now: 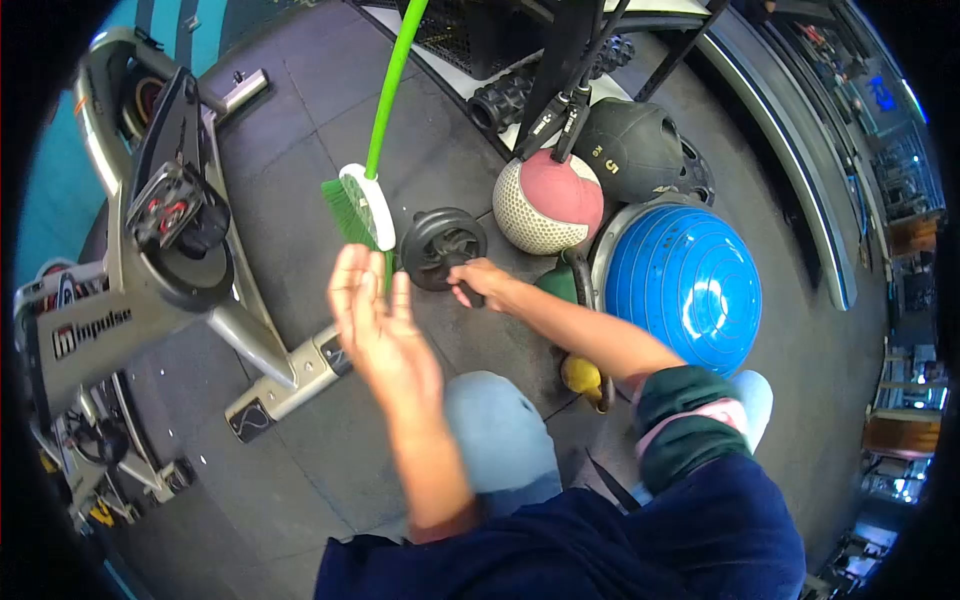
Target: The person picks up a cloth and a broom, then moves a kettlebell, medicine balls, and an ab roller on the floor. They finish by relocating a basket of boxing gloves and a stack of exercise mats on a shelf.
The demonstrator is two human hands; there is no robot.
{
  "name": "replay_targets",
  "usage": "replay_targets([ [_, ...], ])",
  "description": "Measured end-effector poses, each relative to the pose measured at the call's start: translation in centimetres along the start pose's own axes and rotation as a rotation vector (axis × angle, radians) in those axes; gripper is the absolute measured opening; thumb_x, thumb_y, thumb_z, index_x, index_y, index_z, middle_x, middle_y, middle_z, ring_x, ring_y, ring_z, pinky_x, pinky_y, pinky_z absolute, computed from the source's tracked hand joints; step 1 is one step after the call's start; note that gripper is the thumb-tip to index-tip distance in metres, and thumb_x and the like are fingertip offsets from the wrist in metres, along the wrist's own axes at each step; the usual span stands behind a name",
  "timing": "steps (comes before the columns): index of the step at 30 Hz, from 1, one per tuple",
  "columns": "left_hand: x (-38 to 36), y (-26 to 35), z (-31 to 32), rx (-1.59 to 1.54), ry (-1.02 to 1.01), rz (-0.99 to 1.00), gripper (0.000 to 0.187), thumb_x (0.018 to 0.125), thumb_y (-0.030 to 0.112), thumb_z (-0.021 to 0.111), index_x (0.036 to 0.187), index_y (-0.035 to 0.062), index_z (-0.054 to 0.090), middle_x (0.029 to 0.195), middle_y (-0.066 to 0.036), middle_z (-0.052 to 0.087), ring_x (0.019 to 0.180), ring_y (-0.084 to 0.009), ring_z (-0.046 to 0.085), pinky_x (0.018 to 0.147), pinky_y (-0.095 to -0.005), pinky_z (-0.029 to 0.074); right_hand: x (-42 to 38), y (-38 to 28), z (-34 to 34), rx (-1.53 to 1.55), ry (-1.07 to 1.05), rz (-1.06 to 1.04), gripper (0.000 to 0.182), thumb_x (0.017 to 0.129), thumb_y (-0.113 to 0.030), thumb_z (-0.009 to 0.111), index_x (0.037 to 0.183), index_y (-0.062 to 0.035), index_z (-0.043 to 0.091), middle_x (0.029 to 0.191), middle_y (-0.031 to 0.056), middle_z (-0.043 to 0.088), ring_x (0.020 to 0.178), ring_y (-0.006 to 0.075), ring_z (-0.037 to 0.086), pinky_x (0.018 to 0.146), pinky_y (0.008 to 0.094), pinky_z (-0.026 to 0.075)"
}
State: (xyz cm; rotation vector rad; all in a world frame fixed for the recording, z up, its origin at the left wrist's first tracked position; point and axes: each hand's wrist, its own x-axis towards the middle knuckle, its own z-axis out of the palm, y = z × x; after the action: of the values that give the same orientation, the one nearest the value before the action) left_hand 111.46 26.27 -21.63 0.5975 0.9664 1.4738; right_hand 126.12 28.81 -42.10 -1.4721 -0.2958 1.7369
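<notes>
Held the ab wheel (441, 247) by its handle with right hand (478, 280) curled tight; left hand (378, 318) spread flat beside the green broom (362, 203).

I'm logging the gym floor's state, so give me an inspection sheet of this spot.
Surface: dark grey rubber tile floor.
Job's things: black ab roller wheel, gripped by its handle.
Clutter: green-handled broom, red and white medicine ball, black medicine ball, blue dome balance trainer, black foam roller.
Grippers: right hand shut on the roller handle; left hand open, empty, raised.
Cables: black straps hanging from the rack.
Surroundings: grey exercise bike at left.
</notes>
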Motion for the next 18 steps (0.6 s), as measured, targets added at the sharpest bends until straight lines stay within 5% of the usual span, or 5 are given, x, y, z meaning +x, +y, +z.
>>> replay_targets([
  [3, -2.9, 2.3, -9.5, 1.184, -0.065, 0.820, 0.035, 0.089, 0.011, 0.056, 0.122, 0.0021, 0.052, 0.136, -0.014, 0.044, 0.124, -0.0269, 0.043, 0.103, -0.0401, 0.033, -8.3, -2.3, -4.8, -0.266, -0.196, -0.003, 0.021, 0.079, -0.011, 0.065, 0.090, 0.0036, 0.054, 0.063, 0.0080, 0.054, 0.048, 0.0150, 0.053, 0.040, 0.0281, 0.042],
  [7, -10.4, -9.3, -34.0, 1.378, 0.397, 0.247, 0.035, 0.089, 0.014, 0.058, 0.121, 0.0022, 0.053, 0.132, -0.016, 0.046, 0.122, -0.0313, 0.043, 0.103, -0.0418, 0.033, -21.7, -6.0, -10.7, -0.515, -0.080, 0.047, 0.041, 0.079, -0.012, 0.069, 0.114, 0.0022, 0.053, 0.067, 0.0037, 0.055, 0.048, 0.0092, 0.050, 0.041, 0.0230, 0.038],
  [10, -12.8, -17.4, -29.6, 1.322, 0.174, 0.375, 0.037, 0.089, 0.016, 0.059, 0.123, 0.0025, 0.052, 0.132, -0.017, 0.046, 0.123, -0.0325, 0.042, 0.104, -0.0419, 0.031, -28.7, -6.2, -16.5, -0.605, -0.050, -0.067, 0.049, 0.078, -0.010, 0.069, 0.123, -0.0007, 0.051, 0.069, 0.0017, 0.054, 0.047, 0.0077, 0.049, 0.040, 0.0226, 0.037],
  [13, -9.0, -20.0, -17.2, 1.131, -0.051, 0.479, 0.039, 0.088, 0.014, 0.059, 0.124, 0.0026, 0.051, 0.135, -0.018, 0.043, 0.126, -0.0317, 0.038, 0.106, -0.0420, 0.027, -35.3, -5.7, -22.0, -0.575, 0.168, -0.102, 0.052, 0.077, -0.012, 0.069, 0.124, -0.0017, 0.050, 0.066, 0.0008, 0.053, 0.047, 0.0073, 0.049, 0.041, 0.0218, 0.038],
  [18, -2.9, -17.2, -0.5, 1.001, -0.305, 0.719, 0.039, 0.085, 0.008, 0.060, 0.124, 0.0079, 0.053, 0.135, -0.013, 0.042, 0.126, -0.0289, 0.039, 0.105, -0.0398, 0.030, -41.6, -5.7, -31.3, -0.482, 0.513, -0.170, 0.051, 0.074, -0.010, 0.066, 0.122, -0.0012, 0.050, 0.062, 0.0012, 0.054, 0.045, 0.0083, 0.051, 0.037, 0.0223, 0.039],
])
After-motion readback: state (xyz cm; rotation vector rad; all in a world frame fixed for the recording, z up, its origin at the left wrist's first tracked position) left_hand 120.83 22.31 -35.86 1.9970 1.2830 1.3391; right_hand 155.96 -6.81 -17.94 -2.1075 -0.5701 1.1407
